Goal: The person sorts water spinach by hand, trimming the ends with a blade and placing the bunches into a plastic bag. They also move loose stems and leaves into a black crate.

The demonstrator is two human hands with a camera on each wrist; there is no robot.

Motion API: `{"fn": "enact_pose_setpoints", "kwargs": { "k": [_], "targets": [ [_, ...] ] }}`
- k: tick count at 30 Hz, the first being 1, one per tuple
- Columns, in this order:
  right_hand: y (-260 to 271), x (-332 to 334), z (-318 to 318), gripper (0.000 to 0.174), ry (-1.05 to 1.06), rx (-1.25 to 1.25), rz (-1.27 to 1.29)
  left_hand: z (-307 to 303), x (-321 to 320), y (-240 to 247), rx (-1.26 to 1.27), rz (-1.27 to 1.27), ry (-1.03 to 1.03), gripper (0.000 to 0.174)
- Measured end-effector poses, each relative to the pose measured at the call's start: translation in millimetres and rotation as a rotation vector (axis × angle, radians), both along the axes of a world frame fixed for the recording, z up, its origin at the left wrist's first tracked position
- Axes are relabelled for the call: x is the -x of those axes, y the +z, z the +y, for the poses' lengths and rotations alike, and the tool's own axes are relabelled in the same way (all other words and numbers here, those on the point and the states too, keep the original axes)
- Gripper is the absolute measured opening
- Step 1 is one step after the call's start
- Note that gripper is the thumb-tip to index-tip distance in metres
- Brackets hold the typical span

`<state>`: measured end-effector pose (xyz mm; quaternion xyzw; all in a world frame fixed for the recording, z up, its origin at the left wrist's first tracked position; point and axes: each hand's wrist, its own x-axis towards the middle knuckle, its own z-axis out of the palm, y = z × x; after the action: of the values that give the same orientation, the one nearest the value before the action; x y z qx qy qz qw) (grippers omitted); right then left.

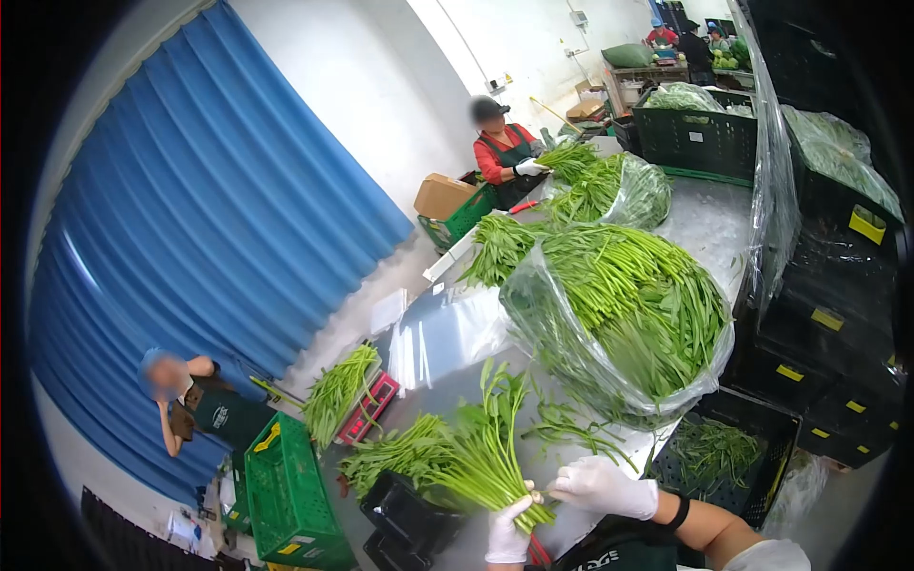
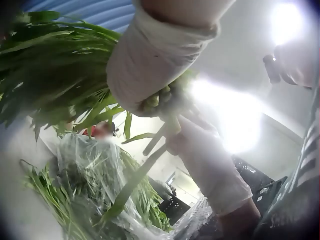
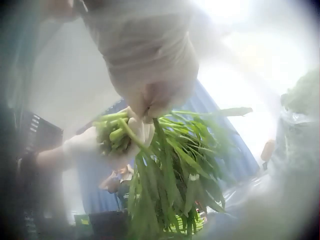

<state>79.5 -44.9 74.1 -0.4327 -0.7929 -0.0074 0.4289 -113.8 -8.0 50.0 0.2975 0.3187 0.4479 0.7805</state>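
Note:
My gloved left hand (image 1: 507,535) grips a bunch of water spinach (image 1: 484,462) close to its cut ends, leaves fanning away over the table. In the right wrist view the pale cut stems (image 3: 116,134) poke out of that fist. Right beside them, my gloved right hand (image 1: 605,487) pinches a single stalk (image 2: 131,192), which hangs slantwise from the fingertips in the left wrist view. Another heap of water spinach (image 1: 405,455) lies behind the bunch, by a black container (image 1: 405,519). Loose stalks (image 1: 576,428) lie on the table beyond my right hand.
A big plastic bag of greens (image 1: 624,314) stands ahead. A red scale (image 1: 369,407) bears more greens to the left, near a green crate (image 1: 290,485). Black crates (image 1: 809,324) stack up at right. One person (image 1: 505,152) works across the table; another (image 1: 205,404) is at left.

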Motion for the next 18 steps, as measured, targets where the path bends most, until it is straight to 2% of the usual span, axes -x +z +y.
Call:
{"fn": "enact_pose_setpoints", "kwargs": {
  "k": [1, 2, 4, 5, 6, 8, 10, 11, 14, 15, 16, 18],
  "targets": [
    [-4, -8, -3, 0.008, 0.003, -0.003, -0.003, -1, 0, 1, 0.007, -0.051, 0.017, 0.031],
    [-12, -21, -10, 0.010, -0.069, 0.158, -0.141, -2, 0, 4, 0.006, -0.052, 0.020, 0.031],
    [-21, -44, -16, 0.019, -0.239, 0.491, -0.499, -3, -3, 15, -0.072, 0.182, 0.066, 0.032],
    [-15, -45, -20, 0.024, -0.326, 0.428, -0.444, -5, -6, 18, -0.072, 0.177, 0.070, 0.032],
    [13, -41, -23, 0.029, -0.414, 0.363, -0.389, -7, -11, 19, -0.134, 0.276, 0.074, 0.034],
    [47, -21, -17, 0.033, -0.269, 0.188, -0.020, -8, -22, 17, -0.203, 0.367, 0.072, 0.036],
    [49, 2, -2, 0.033, -0.256, 0.142, 0.094, -12, -29, 9, -0.337, 0.347, 0.140, 0.039],
    [44, 11, 8, 0.032, -0.259, 0.182, 0.132, -14, -30, 3, -0.343, 0.346, 0.137, 0.039],
    [38, 24, 18, 0.029, -0.264, 0.239, 0.243, -7, -23, -20, -0.529, 0.462, 0.331, 0.054],
    [36, 26, 18, 0.026, -0.275, 0.291, 0.319, -4, -16, -22, -0.474, 0.483, 0.271, 0.062],
    [35, 26, 17, 0.026, -0.263, 0.286, 0.314, -2, -13, -26, -0.476, 0.481, 0.284, 0.062],
    [34, 24, 17, 0.019, -0.109, 0.381, 0.545, -2, -14, -31, -0.433, 0.538, 0.292, 0.064]
  ]
}}
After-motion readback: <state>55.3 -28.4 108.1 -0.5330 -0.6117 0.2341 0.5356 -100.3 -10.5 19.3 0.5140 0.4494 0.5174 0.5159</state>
